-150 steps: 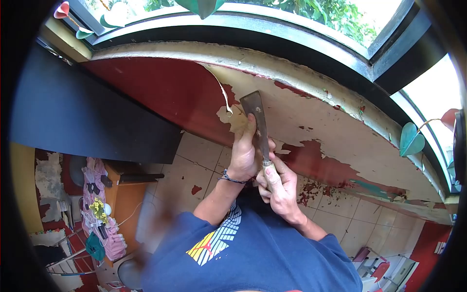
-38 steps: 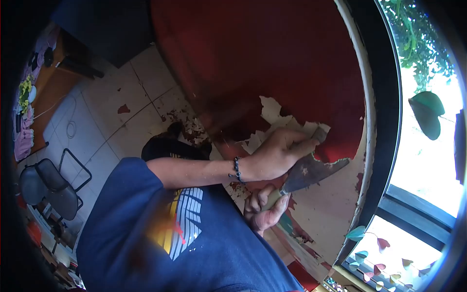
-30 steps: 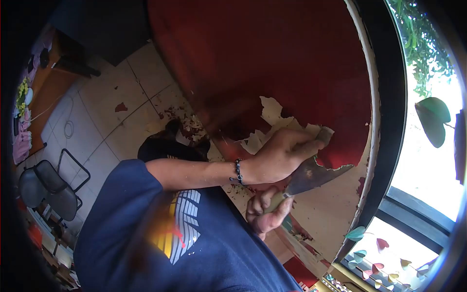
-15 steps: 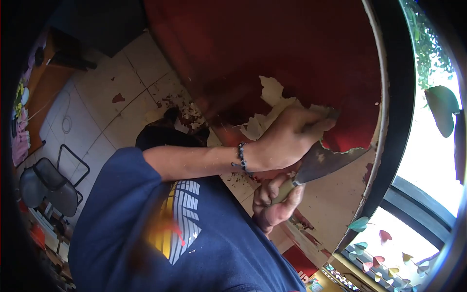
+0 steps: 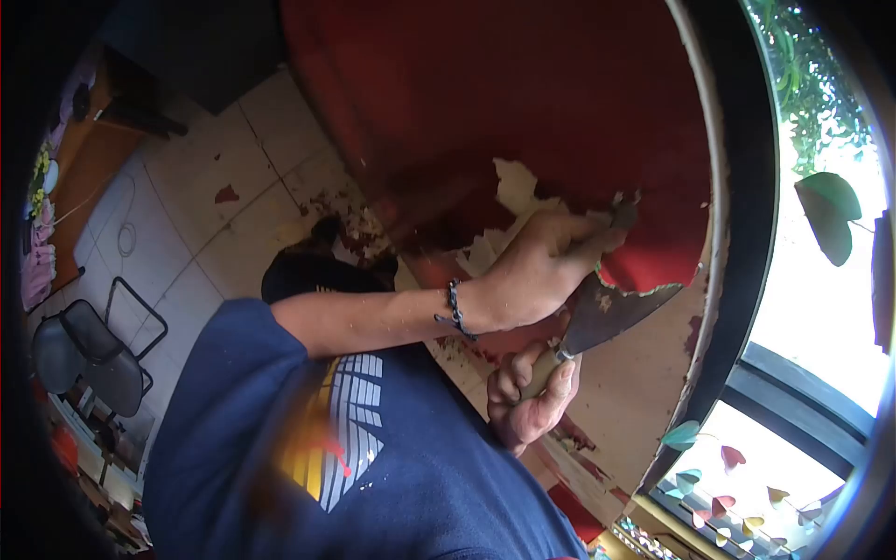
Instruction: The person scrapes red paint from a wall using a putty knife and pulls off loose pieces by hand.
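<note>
The right hand (image 5: 534, 413) grips the scraper (image 5: 611, 315) by its handle, the surest hold; its stiff-looking blade lies at the red paint's (image 5: 653, 266) torn edge. The left hand (image 5: 534, 275) pinches a greyish piece (image 5: 623, 216), probably brittle.

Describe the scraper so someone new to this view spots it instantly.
Start at the big red painted surface beside the dark window frame, then drop to its ragged lower edge. The scraper is in the right hand, below the left hand with the bracelet. Its wide metal blade, dark and fanning from a handle, stands out against pale patches.
</note>
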Motion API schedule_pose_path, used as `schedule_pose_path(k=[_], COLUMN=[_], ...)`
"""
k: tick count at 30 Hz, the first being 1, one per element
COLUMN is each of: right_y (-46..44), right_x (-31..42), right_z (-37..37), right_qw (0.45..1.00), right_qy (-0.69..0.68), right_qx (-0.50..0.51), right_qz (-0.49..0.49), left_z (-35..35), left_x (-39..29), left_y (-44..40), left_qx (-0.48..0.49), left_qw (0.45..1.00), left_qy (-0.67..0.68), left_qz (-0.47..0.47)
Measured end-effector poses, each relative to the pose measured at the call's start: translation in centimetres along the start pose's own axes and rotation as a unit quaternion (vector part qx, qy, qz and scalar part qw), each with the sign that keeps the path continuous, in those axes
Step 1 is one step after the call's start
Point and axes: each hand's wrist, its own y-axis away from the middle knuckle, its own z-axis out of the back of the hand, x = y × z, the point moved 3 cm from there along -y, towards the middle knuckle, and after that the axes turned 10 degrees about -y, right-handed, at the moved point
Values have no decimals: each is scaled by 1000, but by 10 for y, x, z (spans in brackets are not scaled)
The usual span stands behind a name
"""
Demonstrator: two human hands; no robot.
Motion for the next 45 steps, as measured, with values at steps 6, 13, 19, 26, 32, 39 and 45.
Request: schedule_pose_path(k=[6, 13, 19, 26, 32, 39, 45], right_y=[-34, -37, -9, 13, -1, 8, 18], right_x=[6, -42, -49, -19, 13, 19, 21], right_z=[-41, -30, 18, 47, 18, 14, 14], right_qw=[997, 985, 993, 997, 996, 995, 992], right_qy=[-7, 20, -8, -61, -79, -68, -110], right_qx=[56, 102, 91, 17, 35, 65, 55], right_qz=[-60, -135, -78, 37, -36, -40, -36], left_z=[22, 49, 31, -30, -29, -30, -33], left_x=[-33, 22, 34, 25, -6, 4, 3], left_y=[-13, -1, 33, 19, 12, 14, 18], left_qx=[-101, -101, -127, 89, 42, 46, 69], left_qw=[980, 983, 983, 994, 992, 989, 991], left_qy=[133, 150, 110, -51, 115, 124, 83], left_qz=[-104, 28, 80, -36, 26, 67, 84])
